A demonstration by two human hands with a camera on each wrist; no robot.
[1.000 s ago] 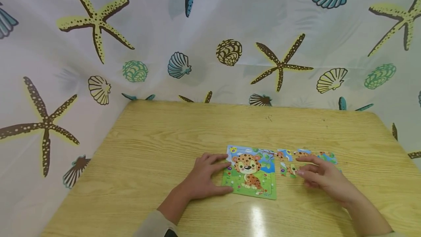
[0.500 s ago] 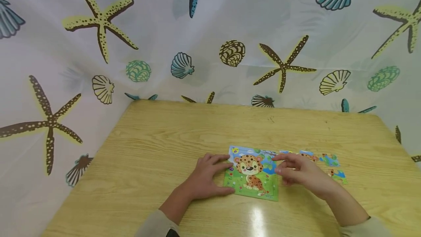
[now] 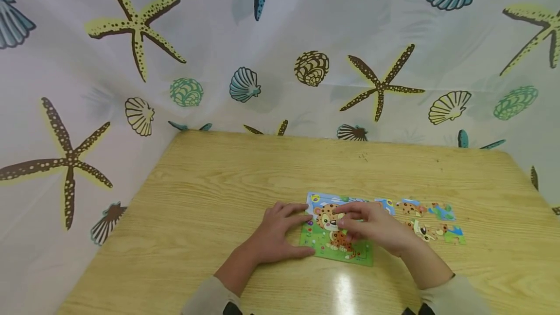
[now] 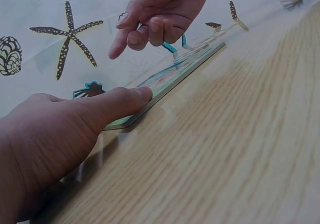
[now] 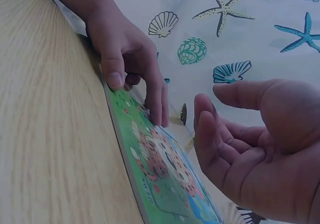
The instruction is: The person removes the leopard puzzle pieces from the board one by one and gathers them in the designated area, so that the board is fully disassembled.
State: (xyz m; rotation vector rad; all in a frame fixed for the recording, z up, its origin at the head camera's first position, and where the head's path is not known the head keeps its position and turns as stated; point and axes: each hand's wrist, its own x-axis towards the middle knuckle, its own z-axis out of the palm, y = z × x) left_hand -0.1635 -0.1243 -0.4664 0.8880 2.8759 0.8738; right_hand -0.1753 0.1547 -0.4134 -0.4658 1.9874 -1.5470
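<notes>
A square jigsaw puzzle board (image 3: 321,250) with a spotted leopard cub on green grass lies on the table. My left hand (image 3: 280,235) rests at its left edge, the thumb on the near left corner and the fingertips on the upper left side. Over the right half of the board hovers my right hand (image 3: 378,227). In the right wrist view, the right hand (image 5: 260,149) has its thumb apart from bent fingers, with nothing seen between them. To the board's right lie loose puzzle pieces (image 3: 442,211) in two rows, some partly hidden by the right hand.
The wooden table (image 3: 218,174) reaches back to a white curtain (image 3: 271,62) printed with starfish and shells, which also hangs along the left and right sides. Light glares off the tabletop in front of the board.
My right hand has moved left from above the loose pieces to above the board, uncovering several pieces on the right. The left hand stays at the board's edge. The head view shifted slightly.
</notes>
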